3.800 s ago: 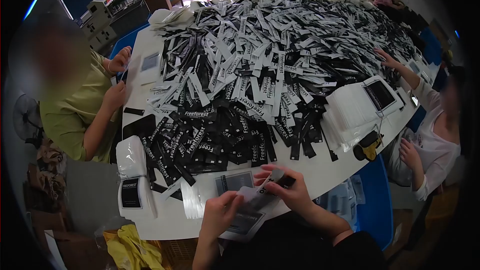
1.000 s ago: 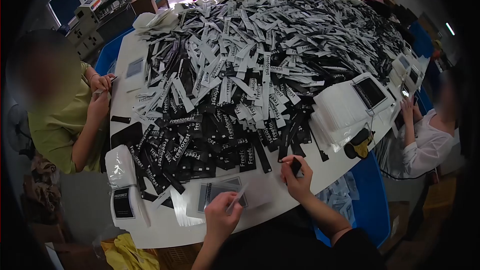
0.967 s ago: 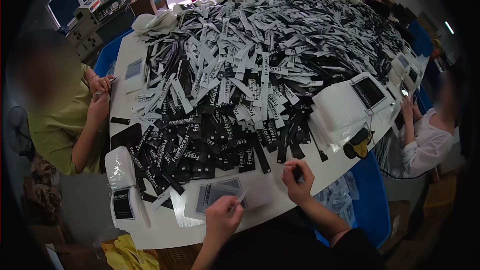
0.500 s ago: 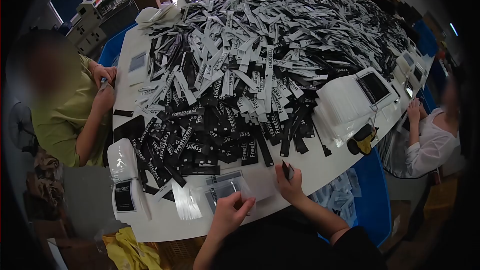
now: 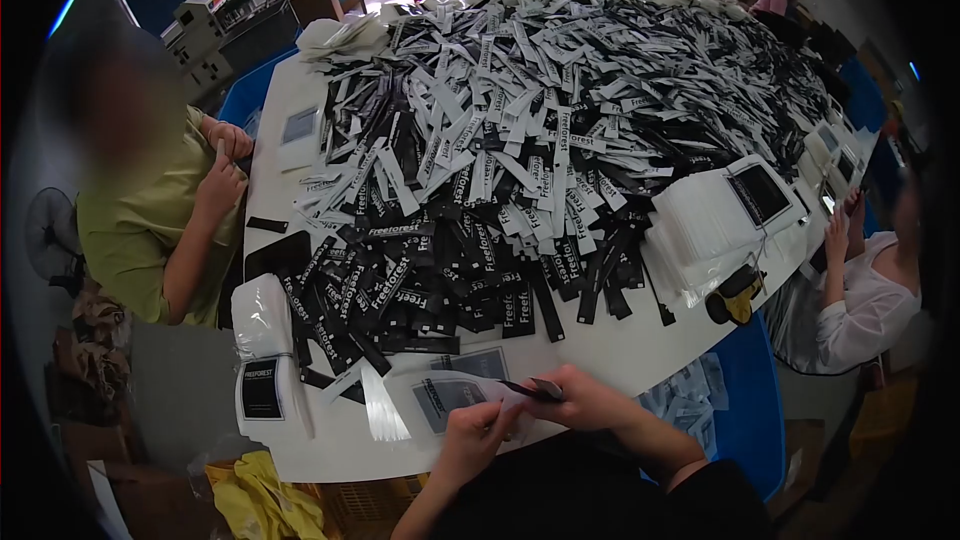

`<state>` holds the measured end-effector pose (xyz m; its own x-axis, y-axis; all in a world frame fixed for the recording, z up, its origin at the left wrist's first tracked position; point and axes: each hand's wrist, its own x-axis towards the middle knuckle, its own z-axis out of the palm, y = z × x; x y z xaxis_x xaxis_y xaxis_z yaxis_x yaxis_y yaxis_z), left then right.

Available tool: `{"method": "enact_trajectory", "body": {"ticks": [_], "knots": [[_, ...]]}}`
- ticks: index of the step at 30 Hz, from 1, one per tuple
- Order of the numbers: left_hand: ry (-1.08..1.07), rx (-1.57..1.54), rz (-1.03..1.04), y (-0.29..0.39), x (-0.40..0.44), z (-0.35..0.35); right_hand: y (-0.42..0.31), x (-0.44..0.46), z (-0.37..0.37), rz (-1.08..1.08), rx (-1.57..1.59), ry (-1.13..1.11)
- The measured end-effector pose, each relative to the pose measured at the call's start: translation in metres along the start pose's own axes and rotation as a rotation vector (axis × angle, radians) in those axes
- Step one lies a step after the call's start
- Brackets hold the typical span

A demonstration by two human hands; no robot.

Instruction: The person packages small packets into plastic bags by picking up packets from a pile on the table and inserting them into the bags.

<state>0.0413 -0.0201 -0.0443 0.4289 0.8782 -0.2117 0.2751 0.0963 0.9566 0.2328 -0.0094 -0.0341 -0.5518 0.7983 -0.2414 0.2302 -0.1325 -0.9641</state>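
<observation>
Low in the head view, my left hand (image 5: 474,437) pinches the edge of a clear plastic bag (image 5: 440,402) with a dark printed panel. My right hand (image 5: 588,402) is closed on a small black packet (image 5: 541,389), whose tip meets the bag's edge by my left fingers. Whether the packet is inside the bag or only against it, I cannot tell. Another printed bag (image 5: 483,361) lies flat just beyond. Farther up the white table (image 5: 610,340) is a big heap of black and white "Freeforest" strip packets (image 5: 480,175).
Bundles of printed bags lie left (image 5: 262,380) and right (image 5: 725,210). A blue bin (image 5: 758,410) with filled clear bags stands by the table's right edge. One person in green (image 5: 150,220) sits left, another in white (image 5: 875,285) right. Yellow cloth (image 5: 262,500) lies below left.
My right hand has moved left with the black packet, up to the bag's edge. My left hand still pinches the bag, which is now lifted and bent. The view has shifted slightly.
</observation>
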Motion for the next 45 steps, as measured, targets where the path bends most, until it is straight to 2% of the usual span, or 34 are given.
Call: {"method": "enact_trajectory", "body": {"ticks": [2, 3, 4, 5, 8, 10, 12, 14, 16, 17, 19, 20, 21, 22, 23, 25, 28, 29, 30, 32, 33, 34, 36, 37, 39, 44, 45], "knots": [[0.081, 0.074, 0.065, -0.002, 0.000, 0.003, -0.012, 0.002, 0.014, -0.058, 0.025, 0.203], [0.177, 0.143, 0.176, -0.002, 0.000, 0.005, -0.010, 0.004, 0.020, -0.058, 0.024, 0.206], [0.271, 0.212, 0.288, -0.001, 0.000, 0.006, -0.004, 0.005, 0.027, -0.178, -0.122, 0.305], [0.269, 0.213, 0.292, -0.001, 0.001, 0.004, 0.000, 0.006, 0.030, -0.298, -0.270, 0.403], [0.271, 0.272, 0.336, 0.003, -0.001, 0.004, 0.000, 0.004, 0.034, -0.299, -0.355, 0.460], [0.443, 0.451, 0.466, 0.006, -0.006, 0.006, -0.002, 0.007, 0.034, -0.312, -0.421, 0.522], [0.445, 0.461, 0.405, 0.003, -0.009, 0.006, -0.003, 0.008, 0.026, -0.325, -0.471, 0.680], [0.447, 0.474, 0.355, 0.007, -0.008, 0.001, -0.010, 0.003, 0.017, -0.348, -0.354, 0.612], [0.613, 0.535, 0.733, 0.021, -0.012, -0.004, -0.010, 0.001, 0.014, -0.358, -0.241, 0.533], [0.537, 0.610, 0.888, 0.014, -0.017, -0.004, -0.004, -0.001, 0.017, -0.315, -0.053, 0.408], [0.360, 0.593, 0.940, 0.021, -0.017, -0.001, 0.000, -0.006, 0.023, -0.248, 0.235, 0.201], [0.195, 0.556, 0.981, 0.015, -0.010, -0.009, 0.001, -0.007, 0.026, -0.252, 0.230, 0.197], [0.199, 0.559, 0.984, 0.023, -0.006, -0.007, 0.001, -0.008, 0.029, -0.246, 0.375, 0.250], [0.226, 0.533, 0.873, 0.035, -0.002, -0.003, 0.001, -0.008, 0.031, -0.243, 0.522, 0.304], [0.250, 0.508, 0.763, 0.041, 0.000, 0.001, -0.001, -0.010, 0.032, -0.251, 0.525, 0.304], [0.250, 0.540, 0.741, 0.026, 0.003, 0.007, -0.003, -0.018, 0.031, -0.106, 0.703, 0.450], [0.265, 0.430, 0.632, 0.012, 0.003, 0.004, 0.023, -0.018, 0.015, -0.358, 0.395, 0.636], [0.288, 0.442, 0.603, 0.010, 0.003, 0.002, 0.027, -0.017, 0.004, -0.353, 0.159, 0.675], [0.313, 0.453, 0.574, 0.009, 0.003, 0.002, 0.034, -0.017, 0.000, -0.362, 0.160, 0.668], [0.319, 0.462, 0.568, 0.010, 0.004, 0.002, 0.048, -0.016, -0.003, -0.177, 0.006, 0.836], [0.314, 0.467, 0.557, 0.011, 0.005, 0.002, 0.050, -0.015, -0.001, -0.179, 0.134, 0.888], [0.325, 0.471, 0.558, 0.011, 0.006, 0.002, 0.049, -0.016, 0.001, -0.187, 0.133, 0.878], [0.276, 0.475, 0.548, 0.011, 0.008, 0.004, 0.046, -0.018, 0.006, -0.438, 0.128, 0.962], [0.278, 0.478, 0.550, 0.011, 0.008, 0.004, 0.051, -0.017, 0.007, -0.443, 0.129, 0.960], [0.278, 0.441, 0.545, 0.011, 0.008, 0.005, 0.066, -0.014, 0.008, -0.279, -0.157, 0.865], [0.255, 0.471, 0.527, 0.007, 0.008, 0.007, 0.051, -0.021, 0.019, -0.418, -0.005, 0.932], [0.244, 0.504, 0.527, 0.006, 0.010, 0.009, 0.032, -0.015, 0.018, -0.584, 0.307, 0.818]]}}
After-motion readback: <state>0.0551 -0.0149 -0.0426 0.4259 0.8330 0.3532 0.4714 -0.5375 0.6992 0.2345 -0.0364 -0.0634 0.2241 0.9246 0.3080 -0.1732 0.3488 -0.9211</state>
